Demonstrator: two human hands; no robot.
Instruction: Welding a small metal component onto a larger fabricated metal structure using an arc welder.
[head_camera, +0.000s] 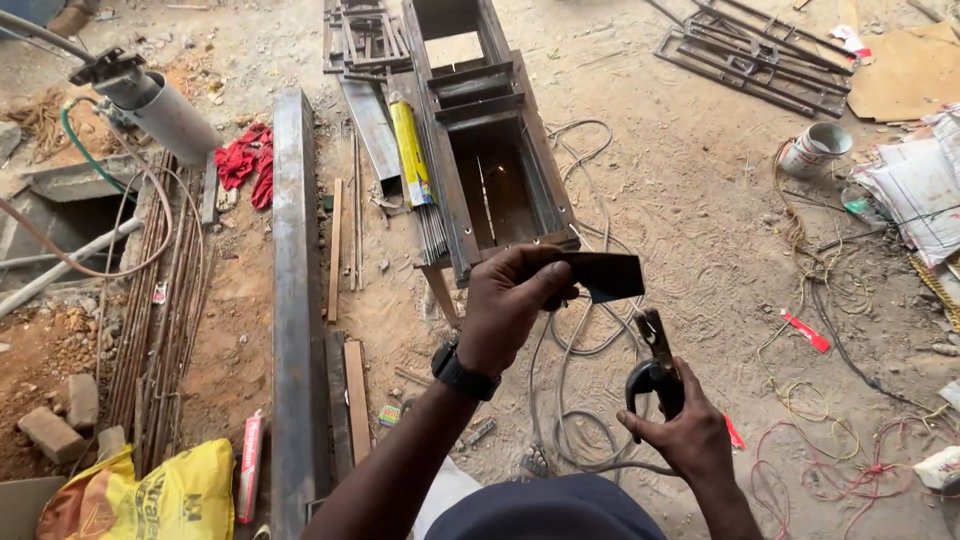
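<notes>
My left hand (510, 305), with a black watch on the wrist, grips a short dark piece of flat metal (605, 275) by one end and holds it up in front of me. Just below it my right hand (685, 435) is closed around the black handle of a welding electrode holder (655, 365), whose jaws point up towards the metal piece without touching it. A grey cable (565, 400) loops on the sandy ground under both hands.
A long steel channel frame (495, 150) lies ahead on a stand, with a yellow packet of welding rods (410, 150) beside it. A long steel beam (293, 300) and rebar (160, 300) lie left. Yellow sack (160, 495), white tin (815, 148), wires right.
</notes>
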